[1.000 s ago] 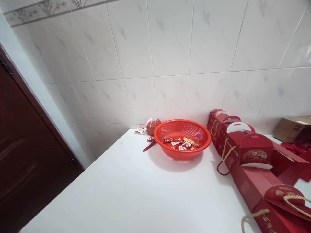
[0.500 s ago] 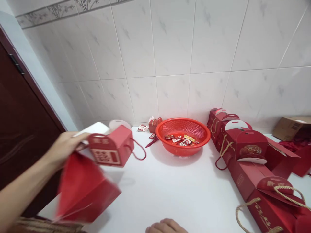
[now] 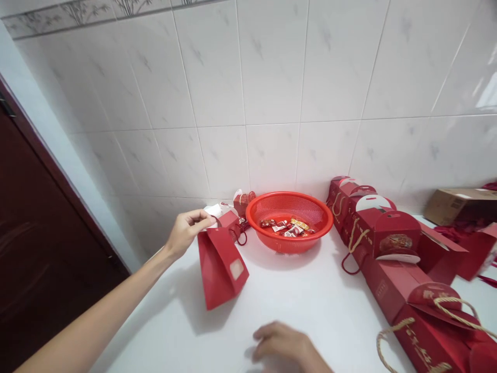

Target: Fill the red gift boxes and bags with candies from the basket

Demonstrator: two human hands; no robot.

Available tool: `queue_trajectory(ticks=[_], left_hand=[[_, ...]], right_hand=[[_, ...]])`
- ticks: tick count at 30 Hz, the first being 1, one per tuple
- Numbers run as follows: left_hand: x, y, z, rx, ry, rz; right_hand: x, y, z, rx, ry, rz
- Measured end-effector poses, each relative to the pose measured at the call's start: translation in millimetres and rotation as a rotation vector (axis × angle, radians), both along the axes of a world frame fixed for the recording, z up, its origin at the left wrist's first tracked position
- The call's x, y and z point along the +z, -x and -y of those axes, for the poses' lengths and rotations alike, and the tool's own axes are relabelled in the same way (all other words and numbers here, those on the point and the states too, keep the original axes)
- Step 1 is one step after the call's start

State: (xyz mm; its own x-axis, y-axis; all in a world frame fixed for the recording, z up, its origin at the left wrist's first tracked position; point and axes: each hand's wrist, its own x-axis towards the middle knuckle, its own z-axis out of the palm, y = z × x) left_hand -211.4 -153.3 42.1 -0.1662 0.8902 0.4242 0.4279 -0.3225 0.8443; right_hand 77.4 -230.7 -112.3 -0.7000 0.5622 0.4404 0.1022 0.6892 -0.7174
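My left hand (image 3: pixel 189 230) is closed, with thumb and fingertips pinching the top of a red paper gift box (image 3: pixel 222 267). The box is tilted above the white table, and a pale square patch shows on its side. Partly hidden behind it, another red gift box (image 3: pixel 232 221) with a dark red cord handle stands by the wall. Nearer the front edge, my right hand (image 3: pixel 280 343) hovers low over the tabletop, its fingers loosely apart and nothing in them. To the right of the held box sits a red plastic basket (image 3: pixel 289 246) containing several wrapped sweets (image 3: pixel 294 231).
Along the right side runs a row of red gift boxes (image 3: pixel 392 285) with rope handles. An open red box (image 3: pixel 440 254) and a brown cardboard box (image 3: pixel 452 207) lie beyond it. A small red box (image 3: pixel 241 203) stands against the tiled wall, beside the basket.
My left hand has carried the held gift box right and away from me, turning it. My right hand has come further into view from the bottom edge. The camera view has shifted slightly.
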Motion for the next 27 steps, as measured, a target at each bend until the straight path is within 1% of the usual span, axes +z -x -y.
queue_trajectory(ticks=[1,3,4,5,6,8,10,11,14,16,18,21,23,24,27], left_hand=[[-0.7,-3.8,2.0,-0.039,-0.009,0.013],[-1.7,-12.9,4.6,-0.122,-0.020,0.040],[-1.9,-18.3,5.5,-0.167,-0.022,0.058],[-1.7,-24.3,6.1,-0.216,-0.023,0.078],[-1.1,-30.8,6.6,-0.267,-0.027,0.101],[0.8,-44.4,7.3,-0.370,-0.041,0.158],[2.9,-57.6,7.6,-0.475,-0.051,0.218],[3.5,-63.5,7.6,-0.530,-0.049,0.244],[2.7,-76.6,7.6,-0.678,-0.012,0.287],[-0.7,-81.0,7.7,-0.735,0.030,0.290],[-5.7,-82.6,7.7,-0.749,0.068,0.281],[-14.3,-83.4,7.0,-0.725,0.133,0.256],[-19.8,-85.0,6.2,-0.703,0.202,0.245],[-22.4,-86.2,5.7,-0.686,0.241,0.239],[-28.9,-89.4,3.5,-0.619,0.335,0.243]], right_hand=[[7.1,-1.4,-7.3,-0.075,0.062,-0.051],[20.5,-2.9,-22.8,-0.285,0.274,-0.181],[26.2,-2.9,-30.5,-0.357,0.361,-0.238],[30.8,-2.3,-38.0,-0.393,0.439,-0.287],[34.3,-1.1,-44.7,-0.395,0.506,-0.321],[38.3,2.2,-55.0,-0.354,0.618,-0.369],[40.5,5.7,-59.7,-0.283,0.683,-0.396],[41.6,6.8,-59.9,-0.244,0.691,-0.410],[45.4,6.2,-55.7,-0.122,0.664,-0.423],[47.5,2.5,-51.8,-0.075,0.625,-0.413],[48.1,-2.8,-49.2,-0.123,0.529,-0.404],[46.0,-10.4,-48.8,-0.340,0.259,-0.372],[42.9,-13.3,-49.7,-0.430,0.141,-0.337],[41.1,-13.8,-50.1,-0.437,0.133,-0.322],[35.9,-12.5,-50.1,-0.376,0.210,-0.264]])
